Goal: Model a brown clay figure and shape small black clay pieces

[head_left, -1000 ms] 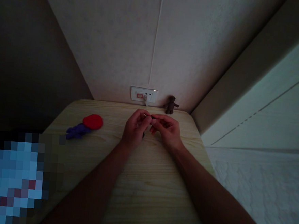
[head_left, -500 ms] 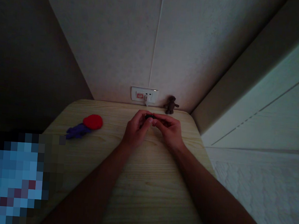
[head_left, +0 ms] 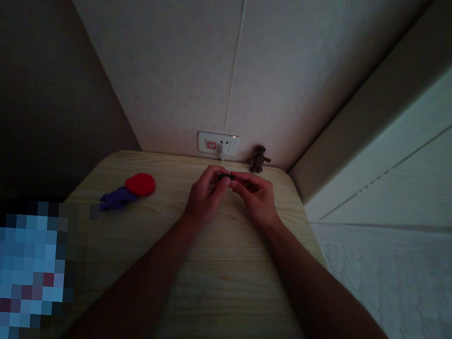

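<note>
Between my two hands, above the back half of the table, is a small dark green or black piece of modelling clay (head_left: 226,177). My left hand (head_left: 208,191) pinches it from the left with thumb and fingers. From the other side my right hand (head_left: 255,195) closes its thumb and fingertips on its right end. Fingers cover much of the piece, so its full shape is hidden. A small brown clay figure (head_left: 259,159) with arms and legs stands beyond my right hand, close to the wall. To the left lie a flat red clay disc (head_left: 140,184) and a lumpy purple clay piece (head_left: 117,198), touching each other.
The light wooden table (head_left: 221,283) has rounded back corners and meets the wall. A white wall socket (head_left: 217,144) with a plug in it sits just above its back edge. Pale panelling (head_left: 396,166) rises at the right. Something blurred out (head_left: 21,269) fills the lower left.
Both hands stay in nearly the same place, with only a slight shift of the left hand around the dark piece. The clay pieces on the table have not moved.
</note>
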`<state>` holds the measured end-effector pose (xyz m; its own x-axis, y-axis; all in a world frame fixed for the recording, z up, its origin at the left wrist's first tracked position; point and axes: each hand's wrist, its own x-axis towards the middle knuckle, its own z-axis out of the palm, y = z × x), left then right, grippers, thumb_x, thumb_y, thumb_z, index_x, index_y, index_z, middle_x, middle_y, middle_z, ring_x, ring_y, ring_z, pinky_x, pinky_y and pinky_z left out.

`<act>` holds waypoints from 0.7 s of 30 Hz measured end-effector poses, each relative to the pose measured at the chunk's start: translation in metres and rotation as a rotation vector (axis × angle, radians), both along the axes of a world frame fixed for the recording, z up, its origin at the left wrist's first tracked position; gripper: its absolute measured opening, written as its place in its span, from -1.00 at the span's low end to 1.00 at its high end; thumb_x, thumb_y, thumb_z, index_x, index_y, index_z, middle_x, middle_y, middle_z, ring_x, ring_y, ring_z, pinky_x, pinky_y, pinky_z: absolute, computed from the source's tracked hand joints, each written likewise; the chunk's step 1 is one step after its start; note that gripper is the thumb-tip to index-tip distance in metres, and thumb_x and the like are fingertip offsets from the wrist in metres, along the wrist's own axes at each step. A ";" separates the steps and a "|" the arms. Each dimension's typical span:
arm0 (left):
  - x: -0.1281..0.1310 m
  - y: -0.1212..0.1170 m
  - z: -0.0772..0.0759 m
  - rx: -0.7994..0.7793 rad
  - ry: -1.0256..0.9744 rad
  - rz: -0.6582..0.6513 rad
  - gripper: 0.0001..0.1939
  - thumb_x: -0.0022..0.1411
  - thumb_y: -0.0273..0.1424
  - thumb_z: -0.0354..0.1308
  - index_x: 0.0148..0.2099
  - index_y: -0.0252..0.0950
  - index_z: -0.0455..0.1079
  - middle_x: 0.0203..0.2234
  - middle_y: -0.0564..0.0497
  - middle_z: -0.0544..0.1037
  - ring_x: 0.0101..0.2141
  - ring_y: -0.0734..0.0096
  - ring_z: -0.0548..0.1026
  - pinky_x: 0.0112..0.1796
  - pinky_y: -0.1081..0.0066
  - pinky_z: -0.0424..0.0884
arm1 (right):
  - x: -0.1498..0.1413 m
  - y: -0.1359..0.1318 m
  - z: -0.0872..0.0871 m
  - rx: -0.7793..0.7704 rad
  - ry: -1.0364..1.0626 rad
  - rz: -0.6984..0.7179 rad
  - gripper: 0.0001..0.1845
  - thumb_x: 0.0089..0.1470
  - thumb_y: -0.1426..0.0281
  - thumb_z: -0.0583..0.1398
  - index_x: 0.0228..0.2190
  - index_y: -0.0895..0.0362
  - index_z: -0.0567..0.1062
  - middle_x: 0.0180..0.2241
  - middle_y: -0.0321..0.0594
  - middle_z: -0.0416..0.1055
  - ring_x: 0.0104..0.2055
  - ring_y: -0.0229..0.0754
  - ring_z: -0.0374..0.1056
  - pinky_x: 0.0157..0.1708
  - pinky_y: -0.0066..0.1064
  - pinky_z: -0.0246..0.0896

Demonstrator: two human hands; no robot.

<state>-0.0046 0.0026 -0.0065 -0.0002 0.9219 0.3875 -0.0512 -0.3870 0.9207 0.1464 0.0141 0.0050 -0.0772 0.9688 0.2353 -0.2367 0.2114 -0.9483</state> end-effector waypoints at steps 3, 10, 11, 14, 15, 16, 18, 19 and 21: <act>0.000 0.000 0.001 0.007 0.009 0.031 -0.75 0.37 -0.15 0.23 -0.08 -0.21 0.41 -0.35 0.05 0.52 -0.43 0.46 0.44 -0.41 0.46 0.33 | -0.001 0.000 0.000 -0.007 0.018 0.015 -0.64 -0.19 0.22 0.57 -0.27 -0.04 0.74 -0.24 -0.28 0.70 -0.23 -0.20 0.57 -0.06 -0.27 0.52; 0.000 -0.001 0.002 -0.005 0.023 0.027 -0.76 0.36 -0.19 0.23 -0.06 -0.23 0.41 -0.30 0.02 0.58 -0.40 0.45 0.50 -0.40 0.47 0.38 | 0.002 -0.001 0.001 0.022 -0.093 -0.010 -0.70 -0.07 0.15 0.52 -0.28 0.00 0.74 -0.33 -0.26 0.68 -0.36 -0.25 0.48 -0.26 -0.34 0.46; 0.000 -0.002 0.001 -0.010 0.026 0.025 -0.75 0.35 -0.19 0.24 -0.05 -0.23 0.41 -0.29 0.02 0.58 -0.39 0.45 0.51 -0.39 0.46 0.40 | 0.002 -0.001 0.001 0.026 -0.099 -0.013 -0.69 -0.07 0.15 0.52 -0.27 0.00 0.74 -0.32 -0.25 0.68 -0.34 -0.23 0.48 -0.24 -0.33 0.46; -0.001 -0.002 0.001 -0.019 0.034 0.018 -0.73 0.34 -0.19 0.26 -0.02 -0.21 0.41 -0.26 0.01 0.59 -0.36 0.44 0.53 -0.35 0.46 0.42 | 0.002 0.000 0.000 0.038 -0.088 -0.011 -0.69 -0.06 0.15 0.52 -0.27 0.00 0.73 -0.26 -0.23 0.68 -0.27 -0.20 0.51 -0.17 -0.31 0.46; -0.001 -0.002 0.001 -0.019 0.034 0.017 -0.74 0.35 -0.19 0.26 -0.02 -0.21 0.41 -0.27 0.02 0.59 -0.36 0.44 0.53 -0.35 0.46 0.42 | 0.002 0.000 0.000 0.042 -0.079 -0.004 -0.69 -0.07 0.16 0.52 -0.27 0.00 0.73 -0.24 -0.23 0.68 -0.25 -0.19 0.52 -0.16 -0.30 0.47; -0.001 -0.002 0.002 -0.016 0.033 0.019 -0.74 0.35 -0.19 0.26 -0.03 -0.21 0.42 -0.29 0.03 0.59 -0.38 0.44 0.53 -0.36 0.46 0.41 | 0.001 0.000 0.000 0.048 -0.066 0.002 -0.70 -0.08 0.16 0.52 -0.28 -0.01 0.72 -0.24 -0.24 0.68 -0.24 -0.19 0.52 -0.15 -0.31 0.47; -0.001 -0.002 0.003 -0.007 0.033 0.031 -0.78 0.36 -0.19 0.25 -0.08 -0.21 0.43 -0.33 0.05 0.57 -0.42 0.46 0.50 -0.39 0.47 0.40 | 0.001 0.000 -0.001 0.048 -0.047 0.009 -0.68 -0.09 0.16 0.53 -0.26 -0.02 0.72 -0.25 -0.26 0.67 -0.25 -0.21 0.52 -0.15 -0.31 0.47; -0.001 -0.002 0.004 -0.003 0.034 0.037 -0.79 0.36 -0.20 0.24 -0.09 -0.21 0.44 -0.35 0.06 0.56 -0.44 0.47 0.49 -0.40 0.47 0.39 | 0.000 0.000 -0.001 0.043 -0.046 0.008 -0.66 -0.10 0.15 0.53 -0.25 -0.03 0.72 -0.26 -0.26 0.67 -0.27 -0.21 0.51 -0.16 -0.31 0.47; -0.001 -0.002 0.006 0.004 0.035 0.045 -0.81 0.36 -0.23 0.24 -0.10 -0.22 0.45 -0.37 0.06 0.56 -0.46 0.47 0.49 -0.41 0.47 0.40 | 0.000 0.000 -0.001 0.028 -0.070 0.002 -0.64 -0.09 0.12 0.52 -0.24 -0.02 0.72 -0.29 -0.26 0.66 -0.32 -0.22 0.49 -0.19 -0.30 0.47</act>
